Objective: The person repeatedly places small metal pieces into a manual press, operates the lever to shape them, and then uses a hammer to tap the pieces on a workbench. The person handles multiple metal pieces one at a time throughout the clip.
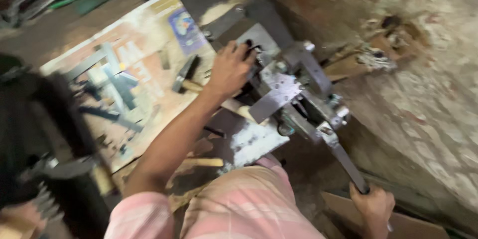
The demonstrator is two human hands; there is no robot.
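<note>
A grey metal lever press [294, 94] sits on the floor in front of my knees. My left hand [231, 67] reaches forward and holds a small dark piece at the machine's top plate. My right hand [372, 204] is closed around the end of the machine's long metal handle [346, 162], which slopes down toward me at the lower right. A flat metal plate [274, 97] sticks out from the machine's middle. The view is blurred.
A hammer [185, 75] lies on a worn cardboard sheet [144, 45] at the left, among several metal pieces. A rough plaster wall [423, 69] rises at the right. A white slab [254, 142] lies under the machine. My pink checked garment [239, 204] fills the bottom.
</note>
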